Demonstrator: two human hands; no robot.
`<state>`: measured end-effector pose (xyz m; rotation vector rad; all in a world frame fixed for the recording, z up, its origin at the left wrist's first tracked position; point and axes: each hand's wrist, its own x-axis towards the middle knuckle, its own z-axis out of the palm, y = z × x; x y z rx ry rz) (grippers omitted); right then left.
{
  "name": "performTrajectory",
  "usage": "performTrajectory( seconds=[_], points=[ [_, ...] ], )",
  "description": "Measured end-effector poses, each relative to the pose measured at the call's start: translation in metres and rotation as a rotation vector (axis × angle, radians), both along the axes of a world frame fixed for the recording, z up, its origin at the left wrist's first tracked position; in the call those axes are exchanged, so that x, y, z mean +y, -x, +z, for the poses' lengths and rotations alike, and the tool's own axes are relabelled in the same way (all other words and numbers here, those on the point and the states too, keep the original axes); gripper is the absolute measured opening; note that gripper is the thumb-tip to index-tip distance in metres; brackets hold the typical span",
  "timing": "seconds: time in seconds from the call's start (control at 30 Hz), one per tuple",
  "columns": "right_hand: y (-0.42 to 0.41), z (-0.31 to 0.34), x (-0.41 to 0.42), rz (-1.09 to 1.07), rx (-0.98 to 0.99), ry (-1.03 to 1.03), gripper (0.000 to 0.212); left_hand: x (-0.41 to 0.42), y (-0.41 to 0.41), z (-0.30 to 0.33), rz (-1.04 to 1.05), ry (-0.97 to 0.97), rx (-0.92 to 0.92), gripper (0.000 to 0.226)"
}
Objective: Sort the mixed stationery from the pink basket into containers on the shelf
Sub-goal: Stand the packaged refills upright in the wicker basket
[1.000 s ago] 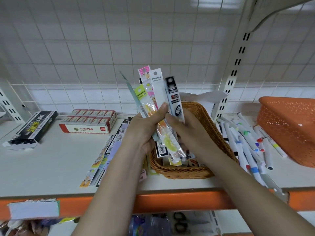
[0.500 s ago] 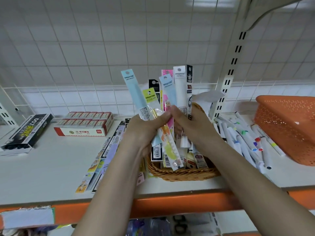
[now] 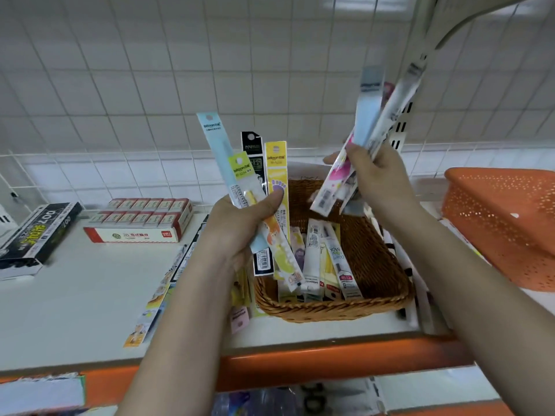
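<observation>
My left hand (image 3: 240,226) grips a fan of packaged pens (image 3: 255,172): light blue, black and yellow sleeves, thumb pressed on the yellow one. My right hand (image 3: 375,172) holds a second bunch of pen packs (image 3: 372,115), blurred, lifted up and to the right above the wicker basket (image 3: 384,265). The basket sits on the white shelf between my arms and has several more pen packs (image 3: 324,259) lying in its left half. The pink basket is not in view.
An orange perforated basket (image 3: 504,217) stands at the right. A red-and-white eraser box (image 3: 141,220) and a black 007 box (image 3: 39,232) sit at the back left. Loose pen packs (image 3: 162,289) lie left of the wicker basket. A slotted shelf upright (image 3: 402,127) rises behind my right hand.
The single bunch held by both hands has split. My right hand pulled several packs away up and to the right; my left hand keeps the rest over the basket.
</observation>
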<state>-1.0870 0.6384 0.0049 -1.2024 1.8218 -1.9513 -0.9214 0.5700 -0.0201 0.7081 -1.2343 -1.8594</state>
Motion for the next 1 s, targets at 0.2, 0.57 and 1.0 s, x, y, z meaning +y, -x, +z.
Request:
performTrajectory(
  seconds=[0.2, 0.57, 1.0],
  points=[
    [0.011, -0.01, -0.001, 0.019, 0.505, -0.027, 0.049, -0.009, -0.013, 0.004, 0.073, -0.057, 0.068, 0.007],
    [0.025, -0.052, -0.011, 0.419, 1.613, -0.623, 0.034, -0.008, -0.035, 0.01, 0.178, -0.095, 0.162, 0.007],
    [-0.018, -0.008, 0.028, 0.37, 0.985, -0.809, 0.043, 0.003, -0.032, 0.016, 0.078, -0.026, 0.138, 0.005]
  ],
)
